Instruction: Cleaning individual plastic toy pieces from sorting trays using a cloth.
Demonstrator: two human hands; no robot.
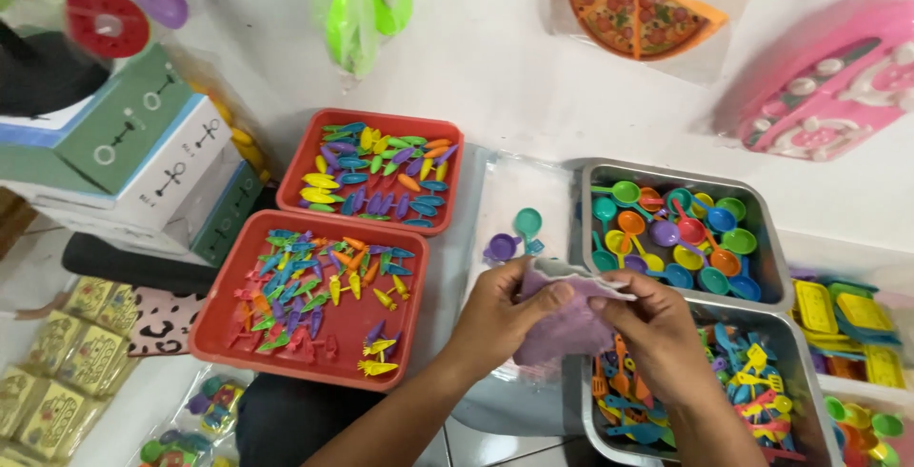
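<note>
Hands [581,319], toy-filled trays [209,334], white surface [514,67]

Both forearms are bare up to the bottom edge of the view, with no sleeve in sight. The left hand [497,307] and the right hand [652,329] wear no glove, ring, watch or bracelet. The fingernails are short, plain and unpainted.

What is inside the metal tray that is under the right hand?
The metal tray holds small toy utensils in orange, blue, yellow and green. The right hand and the purple bag cover its left part.
</note>
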